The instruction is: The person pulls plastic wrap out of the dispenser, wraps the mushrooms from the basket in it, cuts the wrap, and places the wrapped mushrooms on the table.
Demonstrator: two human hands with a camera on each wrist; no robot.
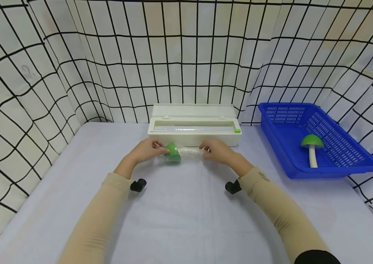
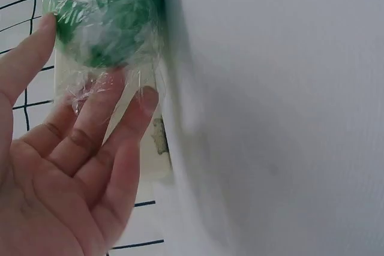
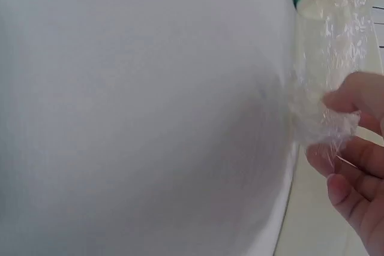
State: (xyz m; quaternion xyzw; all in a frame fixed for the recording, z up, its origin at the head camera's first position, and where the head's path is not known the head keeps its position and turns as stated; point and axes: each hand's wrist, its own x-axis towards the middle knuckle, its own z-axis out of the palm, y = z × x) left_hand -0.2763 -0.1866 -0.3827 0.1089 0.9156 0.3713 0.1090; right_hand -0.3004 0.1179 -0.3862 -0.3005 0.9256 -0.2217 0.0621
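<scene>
A toy mushroom (image 1: 173, 153) with a green cap and pale stem lies sideways, wrapped in clear cling film (image 3: 336, 46). My left hand (image 1: 146, 149) holds its cap end, thumb on the side of the green cap (image 2: 105, 16) and fingertips against the bunched film. At the stem end, my right hand (image 1: 218, 151) pinches the gathered film between thumb and fingers. Both hands are just in front of a white cling film dispenser (image 1: 193, 138), whose lid stands raised with a roll inside and a small green cutter slider (image 1: 237, 130) at its right.
On the right stands a blue plastic basket (image 1: 335, 173) holding another green-capped mushroom (image 1: 312, 141), unwrapped. A white cloth covers the table (image 1: 179, 216). Black grid netting (image 1: 179, 66) over white sheeting rises behind and at both sides.
</scene>
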